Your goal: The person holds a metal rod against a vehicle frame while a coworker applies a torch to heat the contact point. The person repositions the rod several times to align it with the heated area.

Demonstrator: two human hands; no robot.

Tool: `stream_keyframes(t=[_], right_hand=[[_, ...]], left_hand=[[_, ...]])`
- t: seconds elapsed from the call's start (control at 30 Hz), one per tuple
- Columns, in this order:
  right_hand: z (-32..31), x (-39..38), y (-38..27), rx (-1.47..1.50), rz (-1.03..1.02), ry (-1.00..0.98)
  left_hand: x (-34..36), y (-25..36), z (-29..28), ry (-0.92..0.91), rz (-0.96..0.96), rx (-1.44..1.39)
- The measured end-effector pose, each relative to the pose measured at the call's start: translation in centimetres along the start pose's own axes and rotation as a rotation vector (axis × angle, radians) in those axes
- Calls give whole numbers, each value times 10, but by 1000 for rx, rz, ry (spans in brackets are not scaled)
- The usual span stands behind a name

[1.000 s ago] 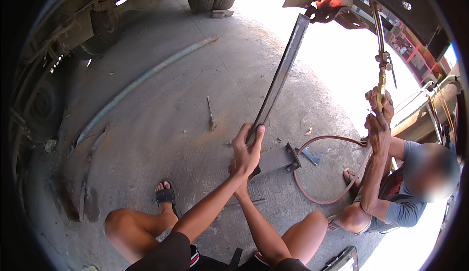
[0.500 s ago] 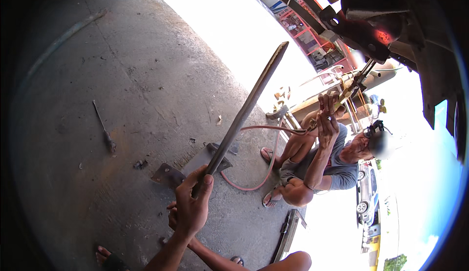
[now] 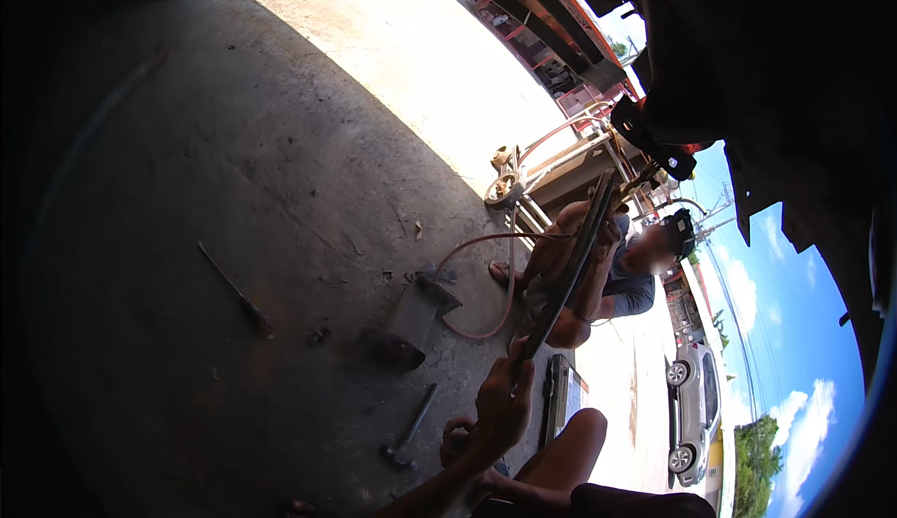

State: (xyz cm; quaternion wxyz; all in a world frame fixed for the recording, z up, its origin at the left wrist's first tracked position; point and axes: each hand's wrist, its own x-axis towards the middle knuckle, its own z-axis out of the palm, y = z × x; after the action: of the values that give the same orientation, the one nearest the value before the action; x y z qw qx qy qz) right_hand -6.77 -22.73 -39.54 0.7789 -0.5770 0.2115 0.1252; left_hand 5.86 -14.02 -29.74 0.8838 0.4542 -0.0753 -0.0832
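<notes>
My left hand (image 3: 505,408) is closed around the lower end of a long metal bar (image 3: 564,280). It slants up to the right, and its far end overlaps a co-worker's hands (image 3: 612,228) from my viewpoint; contact cannot be told. Behind my left wrist, my right hand (image 3: 457,439) has curled fingers, and what they hold, if anything, is hidden. The crouching co-worker holds a torch (image 3: 643,178) against a dark metal bracket (image 3: 645,137), where a red glow shows. A hammer (image 3: 411,429) lies on the floor beside my right hand.
A bent metal plate (image 3: 418,317) and a thin rod-like tool (image 3: 234,289) lie on the concrete. A reddish hose (image 3: 509,305) loops toward the co-worker from a wheeled cart (image 3: 505,189). Dark vehicle parts (image 3: 747,70) overhang at upper right; a silver car (image 3: 693,411) stands outside.
My left hand and the bar have moved right, bringing the bar across the co-worker's hands. My right hand has shifted right too. The view has turned, and the hammer now shows.
</notes>
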Motion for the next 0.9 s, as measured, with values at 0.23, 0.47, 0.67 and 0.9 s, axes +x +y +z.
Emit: stream_keyframes(t=[0.23,0.47,0.67,0.9], right_hand=[[32,32,13,-53,-122,246],[53,121,42,101,-307,-109],[-33,160,35,-316,-669,-284],[-32,162,-8,-147,-693,-330]], left_hand=[[5,-2,3,48,60,86],[34,-38,-24,165,360,403],[69,-56,12,280,219,372],[80,-60,48,432,358,352]])
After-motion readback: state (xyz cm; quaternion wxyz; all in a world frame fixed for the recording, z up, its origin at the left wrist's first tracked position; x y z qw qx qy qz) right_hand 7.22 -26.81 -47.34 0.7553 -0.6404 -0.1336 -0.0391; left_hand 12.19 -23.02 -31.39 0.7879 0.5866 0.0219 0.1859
